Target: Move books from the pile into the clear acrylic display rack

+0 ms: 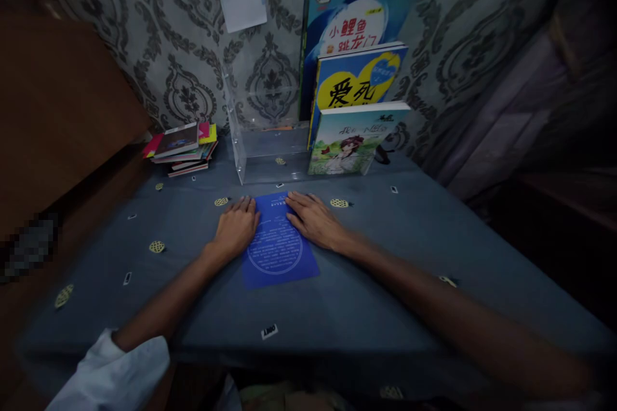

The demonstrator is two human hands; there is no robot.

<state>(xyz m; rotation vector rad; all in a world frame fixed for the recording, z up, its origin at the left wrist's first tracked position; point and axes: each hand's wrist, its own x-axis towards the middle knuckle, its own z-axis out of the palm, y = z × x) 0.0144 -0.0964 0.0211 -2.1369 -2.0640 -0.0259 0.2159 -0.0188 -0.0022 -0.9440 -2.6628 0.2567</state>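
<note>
A blue printed sheet (277, 250) with white text and a circle outline lies flat on the cloth-covered table. My left hand (237, 224) rests palm down along its left edge, fingers stretched toward the far side. On the right edge, my right hand (313, 218) lies flat with its fingers over the sheet's upper corner. Neither hand grasps anything. Beyond the sheet stands a clear acrylic rack (241, 163), with a green illustrated book (347, 147) upright in its right part. Behind that book are a blue and yellow book (332, 86) and a taller picture book (351, 6).
A small stack of books (186, 147) sits at the table's back left. A white card (244, 9) shows above the rack's left part, before the patterned wall (187, 31). Brown furniture (62, 89) stands at left, and pale fabric (501, 102) hangs at right.
</note>
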